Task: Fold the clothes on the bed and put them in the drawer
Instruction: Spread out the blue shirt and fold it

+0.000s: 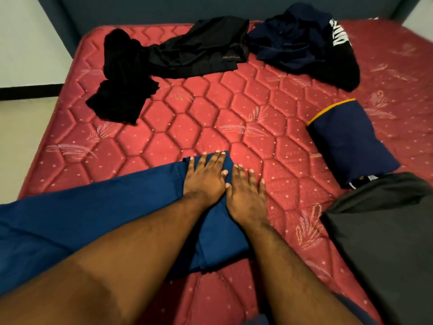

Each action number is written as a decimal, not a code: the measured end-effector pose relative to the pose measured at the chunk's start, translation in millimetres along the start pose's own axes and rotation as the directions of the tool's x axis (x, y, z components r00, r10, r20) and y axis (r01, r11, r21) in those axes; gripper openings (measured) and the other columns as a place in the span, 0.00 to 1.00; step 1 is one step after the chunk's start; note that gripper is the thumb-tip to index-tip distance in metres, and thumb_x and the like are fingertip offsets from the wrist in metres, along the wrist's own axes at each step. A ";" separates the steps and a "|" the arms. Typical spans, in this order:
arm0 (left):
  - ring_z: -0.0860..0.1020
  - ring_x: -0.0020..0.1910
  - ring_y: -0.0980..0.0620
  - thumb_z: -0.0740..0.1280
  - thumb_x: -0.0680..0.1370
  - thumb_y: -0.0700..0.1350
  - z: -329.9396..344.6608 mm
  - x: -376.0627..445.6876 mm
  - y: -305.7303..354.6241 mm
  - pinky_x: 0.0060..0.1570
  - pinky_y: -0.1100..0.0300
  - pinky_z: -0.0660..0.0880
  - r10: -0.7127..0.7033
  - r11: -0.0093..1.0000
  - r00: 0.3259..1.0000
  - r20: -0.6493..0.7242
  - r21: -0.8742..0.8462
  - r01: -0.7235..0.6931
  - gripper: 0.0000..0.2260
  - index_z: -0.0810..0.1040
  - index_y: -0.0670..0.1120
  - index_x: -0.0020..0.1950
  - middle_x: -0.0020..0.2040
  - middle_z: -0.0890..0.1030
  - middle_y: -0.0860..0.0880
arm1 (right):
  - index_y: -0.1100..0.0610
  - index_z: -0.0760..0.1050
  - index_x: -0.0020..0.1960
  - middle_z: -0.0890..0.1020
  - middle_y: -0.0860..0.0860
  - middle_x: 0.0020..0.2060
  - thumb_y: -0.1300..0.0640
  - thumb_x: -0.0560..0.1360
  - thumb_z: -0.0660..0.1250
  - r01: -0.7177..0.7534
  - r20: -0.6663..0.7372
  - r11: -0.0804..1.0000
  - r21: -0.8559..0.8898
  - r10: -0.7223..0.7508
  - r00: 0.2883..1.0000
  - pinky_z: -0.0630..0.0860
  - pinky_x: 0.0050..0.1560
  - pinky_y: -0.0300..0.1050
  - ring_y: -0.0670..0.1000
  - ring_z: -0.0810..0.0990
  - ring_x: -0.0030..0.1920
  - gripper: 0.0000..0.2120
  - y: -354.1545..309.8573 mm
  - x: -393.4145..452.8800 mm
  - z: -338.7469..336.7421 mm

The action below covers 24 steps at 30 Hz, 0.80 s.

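Both hands lie flat, fingers spread and gripping nothing, on the blue garment (pixel 70 219) spread across the near side of the red quilted mattress (pixel 210 109). The left hand (pixel 205 177) presses its folded right end, and the right hand (pixel 246 195) rests just beside it, partly on cloth and partly on the mattress. The garment's left part runs out of the picture, and the forearms cover much of its fold (its kind cannot be told). At the far side lie a crumpled black garment (pixel 164 59) and a dark navy heap (pixel 300 43) bearing white letters, cut off by folds. A folded navy piece (pixel 346 139) with orange trim sits to the right, its near end beside a black fabric (pixel 386 242) that runs out of frame. No drawer shows.
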State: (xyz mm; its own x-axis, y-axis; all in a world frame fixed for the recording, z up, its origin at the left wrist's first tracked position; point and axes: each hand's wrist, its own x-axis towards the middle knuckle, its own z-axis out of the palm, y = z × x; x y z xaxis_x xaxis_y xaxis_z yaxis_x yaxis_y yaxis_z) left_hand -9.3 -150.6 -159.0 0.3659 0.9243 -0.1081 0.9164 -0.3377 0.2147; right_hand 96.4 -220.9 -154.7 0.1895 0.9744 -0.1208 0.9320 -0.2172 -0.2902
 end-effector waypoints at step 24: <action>0.82 0.48 0.40 0.65 0.73 0.41 -24.6 -29.0 50.1 0.49 0.49 0.79 -0.371 0.711 0.921 0.117 -0.602 0.363 0.06 0.82 0.42 0.44 0.46 0.84 0.40 | 0.61 0.75 0.55 0.78 0.56 0.41 0.64 0.72 0.72 -0.440 0.428 0.493 0.750 0.146 0.892 0.73 0.34 0.40 0.50 0.75 0.35 0.13 35.7 -31.5 -61.2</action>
State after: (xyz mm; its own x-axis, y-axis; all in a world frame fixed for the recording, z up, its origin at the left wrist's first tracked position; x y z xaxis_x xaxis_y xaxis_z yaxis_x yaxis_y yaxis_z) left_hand 22.0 -189.9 -121.2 0.0160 0.9559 -0.2932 0.6869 0.2026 0.6980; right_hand 142.6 -255.8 -103.1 0.1732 0.8128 -0.5562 0.1440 -0.5795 -0.8021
